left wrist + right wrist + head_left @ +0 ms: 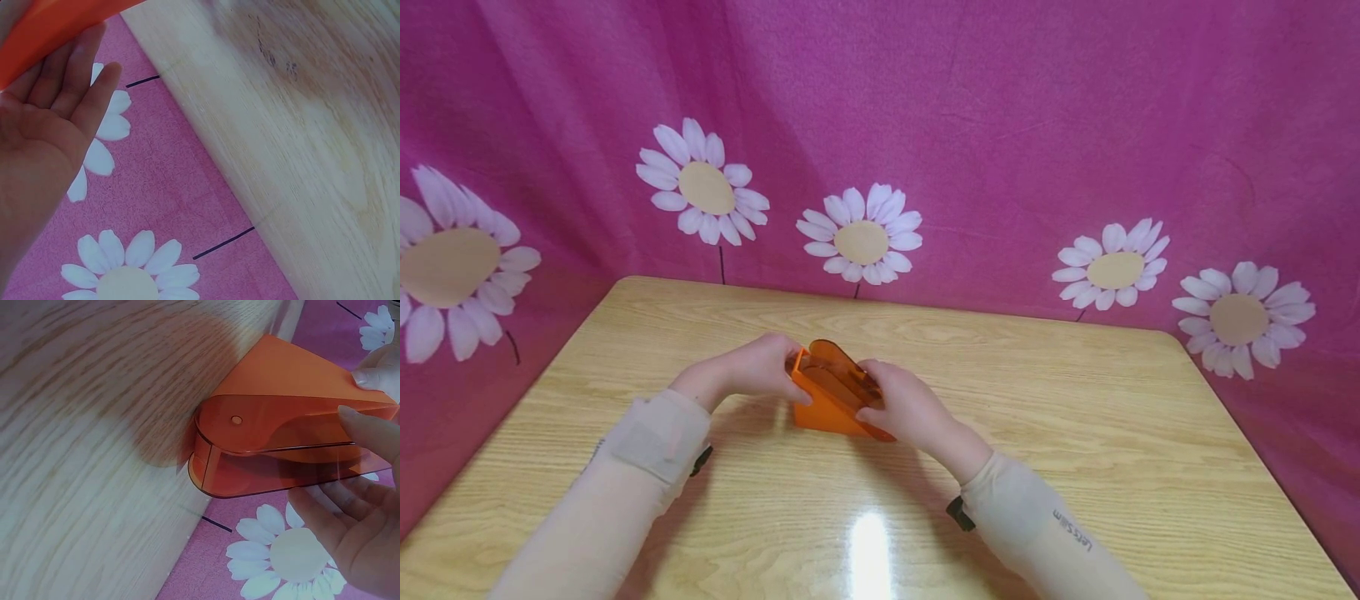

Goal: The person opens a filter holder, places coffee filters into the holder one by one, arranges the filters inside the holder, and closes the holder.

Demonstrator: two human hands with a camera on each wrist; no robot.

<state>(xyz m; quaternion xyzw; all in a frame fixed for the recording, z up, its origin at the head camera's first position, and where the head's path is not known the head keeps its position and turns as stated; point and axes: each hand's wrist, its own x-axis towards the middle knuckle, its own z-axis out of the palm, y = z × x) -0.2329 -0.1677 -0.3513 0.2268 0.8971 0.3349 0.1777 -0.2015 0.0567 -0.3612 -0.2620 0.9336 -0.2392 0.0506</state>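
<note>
Both hands hold an orange plastic case (823, 412) with a see-through orange swivel part (831, 357), over the middle of the table. My left hand (760, 369) grips the case's left end, thumb on the near side. In the left wrist view, fingers of the left hand (56, 125) lie along an opaque orange wall (59, 25). My right hand (917, 407) pinches the see-through part on the right. The right wrist view shows its rounded end with a small round pivot (236, 420), projecting from the opaque wedge-shaped shell (287, 369).
A light wood-grain table (1075, 433) lies under the hands. Behind and beside it hangs a magenta cloth (985, 150) printed with white flowers. A bright light reflection (870, 558) shows near the front of the table.
</note>
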